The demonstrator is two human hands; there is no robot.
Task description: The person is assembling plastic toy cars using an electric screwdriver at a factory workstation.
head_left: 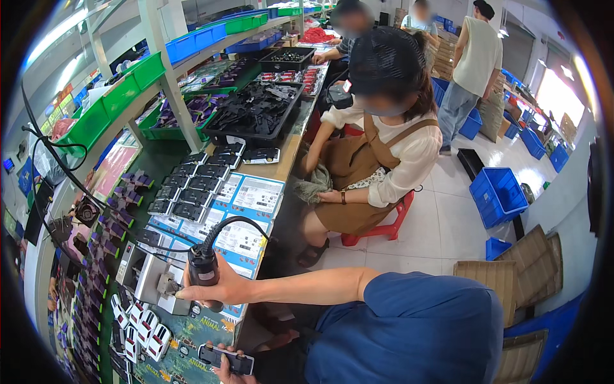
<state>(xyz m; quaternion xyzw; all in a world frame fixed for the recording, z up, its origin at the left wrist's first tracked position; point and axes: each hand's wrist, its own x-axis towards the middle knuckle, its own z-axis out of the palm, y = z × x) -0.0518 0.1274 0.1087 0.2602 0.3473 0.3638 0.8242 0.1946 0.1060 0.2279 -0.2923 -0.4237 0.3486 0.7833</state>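
Note:
My right hand (224, 281) is closed round a black electric screwdriver (203, 269), held upright with its cord curving off the top. Beside it stands a light-grey box-shaped device (148, 276) with a small grey part at its front, close to my thumb. At the lower edge, my left hand (231, 376) grips a black toy car chassis (238, 362), lying level above the table's edge. Several white toy cars (146, 326) lie on the printed green table covering (182, 349) near both hands. The screwdriver's tip is hidden.
Rows of black-and-white car parts (192, 185) stand on printed sheets (256, 193). Behind is a black tray (211, 136) of black parts. Purple-and-black parts (105, 240) line the left. A seated co-worker (396, 134) holds a cloth (313, 184). A blue crate (499, 198) sits on the floor.

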